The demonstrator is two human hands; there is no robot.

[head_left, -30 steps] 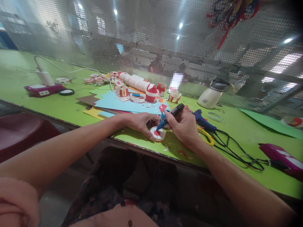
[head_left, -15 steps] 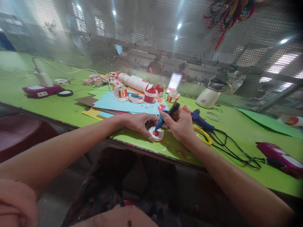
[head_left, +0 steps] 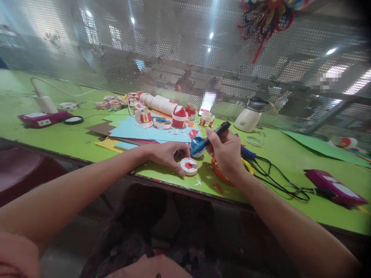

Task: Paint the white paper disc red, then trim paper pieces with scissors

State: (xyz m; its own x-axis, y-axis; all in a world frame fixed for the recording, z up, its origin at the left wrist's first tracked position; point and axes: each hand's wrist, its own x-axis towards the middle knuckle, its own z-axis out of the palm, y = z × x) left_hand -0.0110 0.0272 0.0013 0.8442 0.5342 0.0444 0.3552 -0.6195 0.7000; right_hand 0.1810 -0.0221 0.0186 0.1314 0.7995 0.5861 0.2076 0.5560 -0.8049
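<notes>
— What's in the right hand (head_left: 228,152)?
— A marker (head_left: 210,138), gripped tight in its fingers, blue tip above a small blue pot (head_left: 197,147).
— And the disc (head_left: 189,166)?
— Flat on the green table (head_left: 72,137), near the front edge. The left hand (head_left: 166,153) pinches its rim with the fingertips.

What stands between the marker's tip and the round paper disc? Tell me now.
Nothing visible. The right hand holds the marker with its blue tip just above the round paper disc. The left hand grips only the disc's left edge; a small blue pot sits behind the tip.
</notes>
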